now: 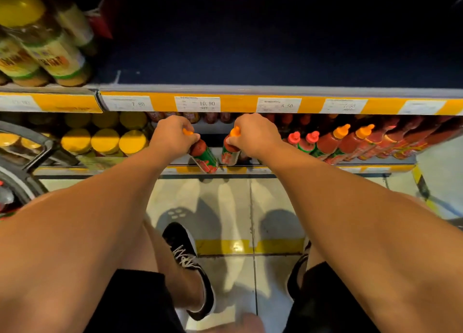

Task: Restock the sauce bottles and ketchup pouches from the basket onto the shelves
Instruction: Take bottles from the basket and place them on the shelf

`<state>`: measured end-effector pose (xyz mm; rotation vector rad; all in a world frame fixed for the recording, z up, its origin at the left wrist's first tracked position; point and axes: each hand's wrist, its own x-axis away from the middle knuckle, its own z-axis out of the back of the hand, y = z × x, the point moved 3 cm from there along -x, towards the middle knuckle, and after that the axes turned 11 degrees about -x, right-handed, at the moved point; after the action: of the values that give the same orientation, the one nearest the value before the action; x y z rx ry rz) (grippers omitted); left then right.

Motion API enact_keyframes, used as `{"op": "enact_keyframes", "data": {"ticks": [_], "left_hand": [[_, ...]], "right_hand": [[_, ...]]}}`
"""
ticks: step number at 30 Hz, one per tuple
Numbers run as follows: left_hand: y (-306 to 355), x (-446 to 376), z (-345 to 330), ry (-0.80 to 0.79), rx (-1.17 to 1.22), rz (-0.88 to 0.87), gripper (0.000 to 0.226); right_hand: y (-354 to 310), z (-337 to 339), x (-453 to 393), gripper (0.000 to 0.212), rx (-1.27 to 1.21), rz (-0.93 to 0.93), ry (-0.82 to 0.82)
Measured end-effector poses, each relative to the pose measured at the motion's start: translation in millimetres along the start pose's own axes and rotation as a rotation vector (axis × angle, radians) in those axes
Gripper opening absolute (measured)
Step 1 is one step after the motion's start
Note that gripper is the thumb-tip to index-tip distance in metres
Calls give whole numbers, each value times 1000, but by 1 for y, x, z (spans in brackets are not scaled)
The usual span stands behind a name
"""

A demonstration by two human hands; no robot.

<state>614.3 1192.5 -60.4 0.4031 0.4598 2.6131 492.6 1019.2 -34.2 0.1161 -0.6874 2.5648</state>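
My left hand (172, 135) grips an orange-capped red sauce bottle (203, 155), base tilted toward me. My right hand (253, 135) grips its near-upright twin bottle (230, 152), cap up.

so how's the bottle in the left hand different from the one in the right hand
The left-hand bottle leans hard, its base swung out over the shelf's front edge, while the right-hand bottle stands nearly upright on that edge. The left hand covers most of its bottle's orange cap, showing only the tip; the right hand leaves more of its cap in view. Both are red sauce bottles with orange caps and green-and-red labels, each gripped near the neck.
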Motion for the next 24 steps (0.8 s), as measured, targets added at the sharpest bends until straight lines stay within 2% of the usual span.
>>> {"op": "enact_keyframes", "data": {"ticks": [5,9,13,24], "left_hand": [[5,-11,-6,-5,-101,15,33],[16,-19,-9,-28,-170,-32,38],[27,-32,-9,-24,-350,-101,46],[31,-54,-41,-123,-535,-20,42]], "right_hand": [[4,-8,-5,22,36,31,-26],[6,-7,-11,19,26,32,10],[6,-13,-18,22,77,62,12],[15,-23,-36,30,79,52,48]]}}
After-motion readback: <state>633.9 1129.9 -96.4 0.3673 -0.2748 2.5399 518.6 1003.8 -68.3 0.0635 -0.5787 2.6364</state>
